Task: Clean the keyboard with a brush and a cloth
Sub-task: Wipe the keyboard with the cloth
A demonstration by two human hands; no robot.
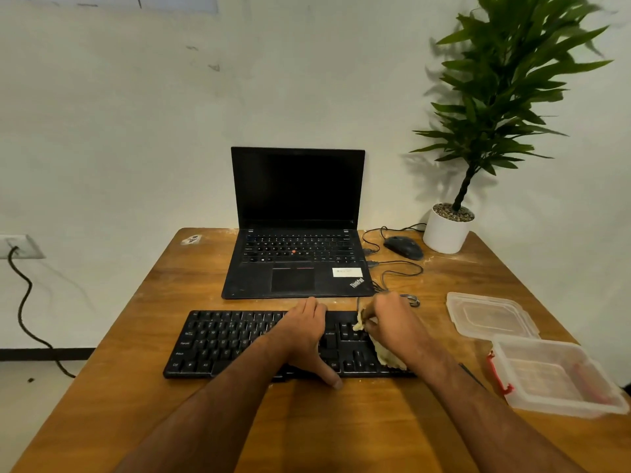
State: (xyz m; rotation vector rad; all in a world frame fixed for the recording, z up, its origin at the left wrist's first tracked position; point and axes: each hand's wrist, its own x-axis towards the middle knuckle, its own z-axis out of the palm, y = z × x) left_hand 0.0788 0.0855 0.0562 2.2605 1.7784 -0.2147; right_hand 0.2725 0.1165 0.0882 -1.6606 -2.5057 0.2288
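Note:
A black keyboard lies across the near middle of the wooden table. My left hand rests flat on the keyboard's middle, fingers over the far edge and thumb hooked over the near edge. My right hand grips a crumpled yellow cloth and presses it on the keys at the keyboard's right end. No brush is visible.
An open black laptop stands just behind the keyboard. A mouse with looping cables and a white potted plant sit at the back right. A clear plastic box and its lid lie to the right.

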